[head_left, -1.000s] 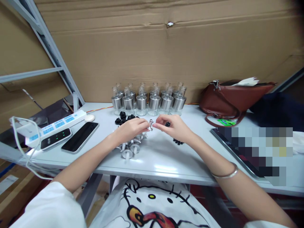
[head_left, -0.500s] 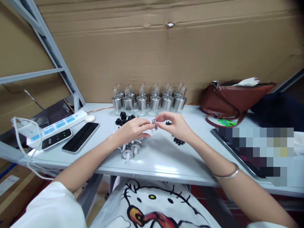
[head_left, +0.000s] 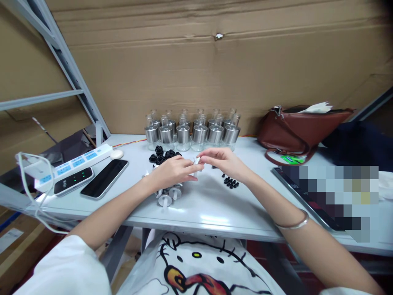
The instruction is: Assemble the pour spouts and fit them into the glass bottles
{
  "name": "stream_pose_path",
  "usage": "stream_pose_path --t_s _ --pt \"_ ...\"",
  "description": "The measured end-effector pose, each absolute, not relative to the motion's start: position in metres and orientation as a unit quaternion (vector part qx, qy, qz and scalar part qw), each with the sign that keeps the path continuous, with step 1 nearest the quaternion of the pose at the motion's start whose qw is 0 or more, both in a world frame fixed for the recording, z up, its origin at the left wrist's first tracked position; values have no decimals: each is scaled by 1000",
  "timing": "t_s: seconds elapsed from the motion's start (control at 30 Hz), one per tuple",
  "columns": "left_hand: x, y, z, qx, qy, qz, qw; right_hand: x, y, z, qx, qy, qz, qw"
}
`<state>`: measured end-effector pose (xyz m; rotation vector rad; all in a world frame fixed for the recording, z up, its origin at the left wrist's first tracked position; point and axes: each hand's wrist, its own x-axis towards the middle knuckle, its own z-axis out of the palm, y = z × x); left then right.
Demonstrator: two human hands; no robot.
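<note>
Between my two hands is a small white plastic piece with a disc and a stem (head_left: pixel 196 167). My left hand (head_left: pixel 176 170) is closed on it from the left, fingers pinching its side. The fingertips of my right hand (head_left: pixel 219 160) meet at its upper end; whether they hold a smaller part is too small to make out. Under and beside my left hand lie several similar white disc pieces (head_left: pixel 165 200). Just behind it is a cluster of black caps (head_left: pixel 159 151). Several tiny black parts (head_left: pixel 231 182) lie beneath my right wrist.
Rows of glass bottles with metal bands (head_left: pixel 183 134) stand at the back. A power strip (head_left: pixel 73 162), a black device (head_left: pixel 73 180) and a phone (head_left: pixel 105 178) lie at left. A brown bag (head_left: pixel 294 127) and a partly blurred tablet (head_left: pixel 302 196) occupy the right side.
The white piece has turned between my fingers, its disc now seen more edge-on. My right hand has shifted slightly, uncovering more of the tiny black parts.
</note>
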<state>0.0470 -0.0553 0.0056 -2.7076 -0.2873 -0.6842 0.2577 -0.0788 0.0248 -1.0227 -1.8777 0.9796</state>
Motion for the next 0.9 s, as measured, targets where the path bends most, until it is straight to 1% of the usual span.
stream_pose_path --t_s 0.07,0.13,0.17,0.23,0.43,0.5,0.6,0.9 --pt "46 -55 5 -947 -101 -254 167 263 -76 24 -436 -791 263 339" --pt "45 -55 5 -945 -106 -262 167 271 -73 24 -482 -825 139 262" --pt "45 -55 5 -945 -108 -261 166 276 -72 23 -501 -832 99 218" --pt "45 -55 5 -948 -108 -252 163 287 -69 25 -529 -832 85 145" --pt "45 -55 5 -948 -85 -261 163 305 -66 34 -577 -806 131 0" --pt "44 -55 6 -946 -85 -268 162 306 -65 34 -579 -802 142 -19" --pt "44 -55 7 -945 -89 -272 160 304 -62 29 -571 -805 157 -21" --pt "44 -54 8 -944 -86 -273 163 298 -57 20 -554 -813 178 14"
